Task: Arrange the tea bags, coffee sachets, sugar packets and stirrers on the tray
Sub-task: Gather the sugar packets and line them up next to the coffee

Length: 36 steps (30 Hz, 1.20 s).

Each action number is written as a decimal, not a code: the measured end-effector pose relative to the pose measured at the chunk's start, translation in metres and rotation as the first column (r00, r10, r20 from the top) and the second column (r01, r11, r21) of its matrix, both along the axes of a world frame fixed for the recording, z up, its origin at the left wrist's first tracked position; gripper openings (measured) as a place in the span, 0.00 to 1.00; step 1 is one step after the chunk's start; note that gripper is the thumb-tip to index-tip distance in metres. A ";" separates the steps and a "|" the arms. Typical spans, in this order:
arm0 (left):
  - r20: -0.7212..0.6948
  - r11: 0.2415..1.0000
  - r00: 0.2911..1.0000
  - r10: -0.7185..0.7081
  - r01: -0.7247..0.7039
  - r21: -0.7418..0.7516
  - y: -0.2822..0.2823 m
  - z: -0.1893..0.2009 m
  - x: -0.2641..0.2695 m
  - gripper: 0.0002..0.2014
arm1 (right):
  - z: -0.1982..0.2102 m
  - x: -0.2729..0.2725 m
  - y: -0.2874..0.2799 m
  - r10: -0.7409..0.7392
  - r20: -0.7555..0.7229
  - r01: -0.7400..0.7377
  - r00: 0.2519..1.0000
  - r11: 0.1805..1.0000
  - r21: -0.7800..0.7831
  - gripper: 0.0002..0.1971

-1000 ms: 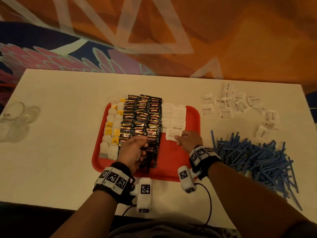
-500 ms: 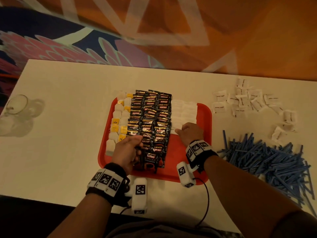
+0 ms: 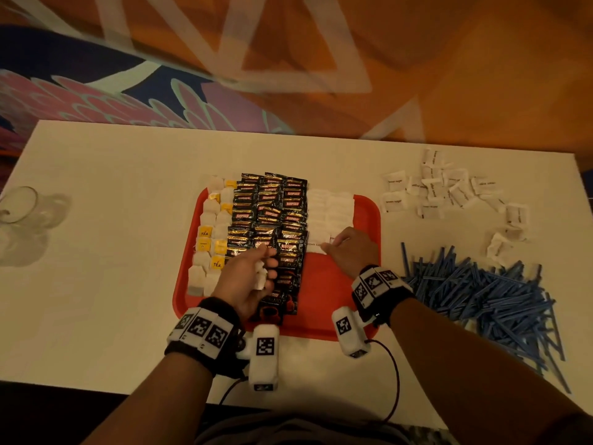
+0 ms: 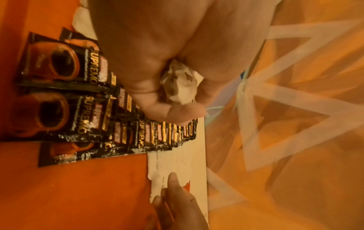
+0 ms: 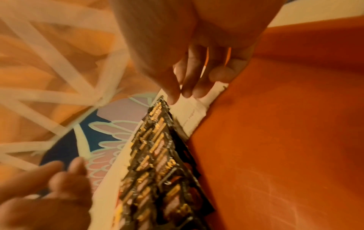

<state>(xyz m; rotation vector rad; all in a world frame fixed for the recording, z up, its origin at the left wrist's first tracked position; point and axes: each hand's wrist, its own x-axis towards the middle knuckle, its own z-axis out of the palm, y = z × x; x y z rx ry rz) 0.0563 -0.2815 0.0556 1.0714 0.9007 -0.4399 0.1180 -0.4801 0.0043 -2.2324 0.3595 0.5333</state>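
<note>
- Head view: my left hand (image 3: 247, 277) curls around spare sugar packets (image 3: 260, 275), over the coffee sachets (image 3: 272, 216).
- My right hand (image 3: 349, 252) presses straight fingers on the last laid packet (image 3: 316, 247), at three o'clock from the left.
- Bare tray (image 3: 324, 284) lies at six o'clock of that packet; the right hand is nearer.

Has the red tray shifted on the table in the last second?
No. The red tray keeps the same gap to the blue stirrer pile; only the camera moved.

I see the red tray (image 3: 365, 284) mid-frame: tea bags (image 3: 211, 232) left, black coffee sachets (image 3: 272, 216) centre, sugar packets (image 3: 330, 213) right. Left hand (image 3: 247, 277) grips white packets (image 3: 260, 276) over the sachets; right hand (image 3: 348, 252) fingertips press the nearest sugar row. Blue stirrers (image 3: 487, 293) piled lower right, loose packets (image 3: 442, 187) upper right on the surface (image 3: 112, 187).
</note>
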 end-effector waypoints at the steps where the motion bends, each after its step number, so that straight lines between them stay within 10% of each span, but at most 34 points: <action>1: 0.005 1.000 1.000 -0.005 0.005 -0.017 -0.004 0.003 0.002 0.16 | 0.008 -0.002 0.000 0.046 0.024 -0.047 0.999 0.998 0.050 0.10; 16: 0.271 0.956 0.920 -0.282 0.294 -0.005 -0.062 0.065 0.004 0.34 | 0.119 -0.035 -0.010 0.368 0.232 -0.424 0.900 0.862 0.277 0.06; 36: 0.267 0.948 0.950 -0.161 0.224 -0.225 -0.075 0.077 -0.007 0.21 | 0.129 -0.045 -0.037 -0.052 0.284 -0.037 0.957 0.953 0.300 0.06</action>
